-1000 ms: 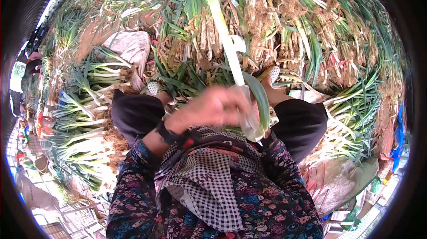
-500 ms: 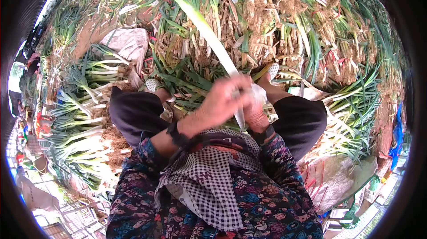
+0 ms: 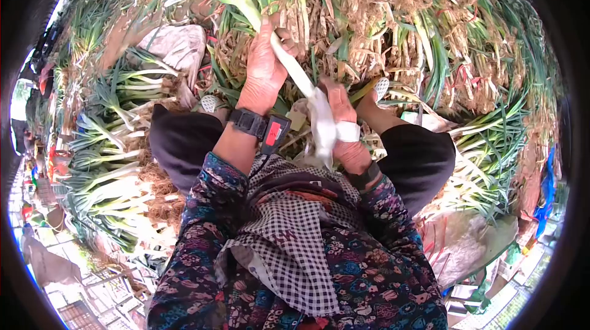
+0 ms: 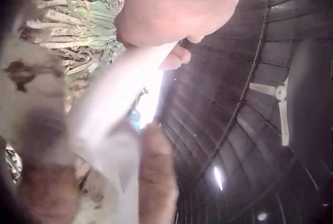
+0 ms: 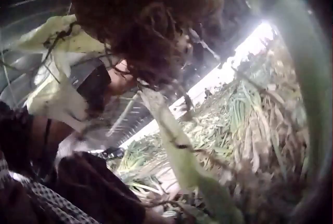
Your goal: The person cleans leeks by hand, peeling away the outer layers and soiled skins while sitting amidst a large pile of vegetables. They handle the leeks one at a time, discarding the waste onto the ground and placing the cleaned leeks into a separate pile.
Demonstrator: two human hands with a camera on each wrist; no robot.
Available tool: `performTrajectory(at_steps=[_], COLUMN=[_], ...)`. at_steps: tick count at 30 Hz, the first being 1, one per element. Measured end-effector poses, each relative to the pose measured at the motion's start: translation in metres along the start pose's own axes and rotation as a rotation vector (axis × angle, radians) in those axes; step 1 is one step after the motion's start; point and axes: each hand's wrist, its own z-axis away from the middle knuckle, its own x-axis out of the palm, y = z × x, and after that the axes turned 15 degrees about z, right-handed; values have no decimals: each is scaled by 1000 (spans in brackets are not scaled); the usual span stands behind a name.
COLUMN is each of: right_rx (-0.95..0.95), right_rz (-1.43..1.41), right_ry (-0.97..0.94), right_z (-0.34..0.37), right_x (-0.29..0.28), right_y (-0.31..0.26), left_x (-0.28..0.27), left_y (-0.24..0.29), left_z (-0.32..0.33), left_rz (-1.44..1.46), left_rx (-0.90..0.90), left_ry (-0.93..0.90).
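Observation:
A leek (image 3: pixel 289 64) slants across in front of the person's lap, its green leaves up and its white end down. My left hand (image 3: pixel 265 66) grips the stalk partway up, thumb lying along it. Lower down, my right hand (image 3: pixel 343 106), with a white band (image 3: pixel 348 131) across it, holds the blurred white lower end beside a loose pale layer of skin. The left wrist view shows fingers (image 4: pixel 158 174) of the right hand at translucent leek skin (image 4: pixel 117 151). Tangled brown roots (image 5: pixel 156 42) hang near the right wrist camera, above a pale strip of leaf (image 5: pixel 174 135).
Piles of trimmed leeks lie to the left (image 3: pixel 120 192) and right (image 3: pixel 485 170). Untrimmed leeks (image 3: pixel 381 41) with dry roots and husks spread ahead. A whitish sack (image 3: pixel 175 47) lies at the left, another sack (image 3: pixel 470 247) at the right. Loose green leaves lie between the feet.
The left hand has moved from the leek's lower end up and forward along the stalk. The right hand stays low, and its leek now shows a loose, blurred white layer at the bottom.

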Motion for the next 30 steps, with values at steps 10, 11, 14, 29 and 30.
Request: performTrajectory(at_steps=[10,11,14,29,30], right_rx=[-562,-537,-215,-624,-644], right_rz=[-270,-271,-123,499,580], right_ry=[-117,-278,-437,-991,-854], right_z=[19,32,90,-11,-24], right_x=[-23,-33,-61,-28,-37], right_y=[8,23,47,58,32], left_x=[15,16,19,10,10], left_y=[53,61,100,134,131], left_z=[-13,-17,-28,2,3], left_rz=[-127,-130,-177,65,63], left_rx=[206,245,404,310,312], left_ry=[215,202,381,-146,-145])
